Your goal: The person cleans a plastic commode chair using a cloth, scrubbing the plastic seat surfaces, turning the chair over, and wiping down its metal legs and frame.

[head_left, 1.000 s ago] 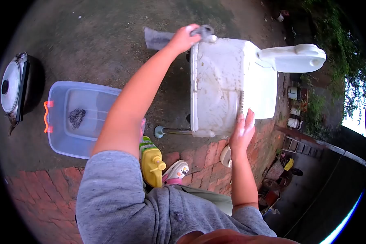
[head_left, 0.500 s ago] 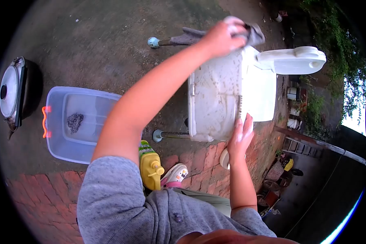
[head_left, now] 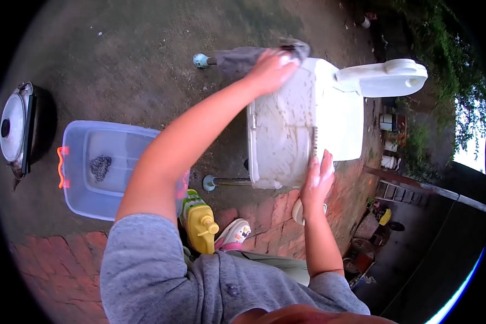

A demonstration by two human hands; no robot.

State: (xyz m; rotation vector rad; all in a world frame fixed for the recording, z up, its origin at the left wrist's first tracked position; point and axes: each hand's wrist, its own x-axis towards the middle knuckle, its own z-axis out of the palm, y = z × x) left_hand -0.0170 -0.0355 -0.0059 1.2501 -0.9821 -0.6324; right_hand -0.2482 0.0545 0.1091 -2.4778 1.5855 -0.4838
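Observation:
A white plastic box [head_left: 283, 137] with its lid [head_left: 386, 81] swung open stands in front of me. Brown grime streaks its near side. My left hand [head_left: 275, 70] is closed around a grey cloth [head_left: 297, 48] at the box's far upper edge, slightly smeared by motion. White foam shows on the fingers. My right hand [head_left: 317, 181] lies against the box's near edge with its fingers stretched out and foamy. Metal legs with pale blue feet [head_left: 209, 182] show under the box. Another grey fabric piece [head_left: 237, 59] hangs by the far leg.
To the left sits a clear plastic tub [head_left: 97, 202] with an orange handle, holding a dark grey scrubber [head_left: 100, 167]. Beyond it is a lidded pot [head_left: 16, 127]. A yellow pump bottle [head_left: 202, 229] stands near my shoe [head_left: 235, 235]. Red brick paving [head_left: 54, 262] meets bare ground.
My left hand has moved the cloth left and slightly down, along the box's far edge. My right hand stays at the near edge.

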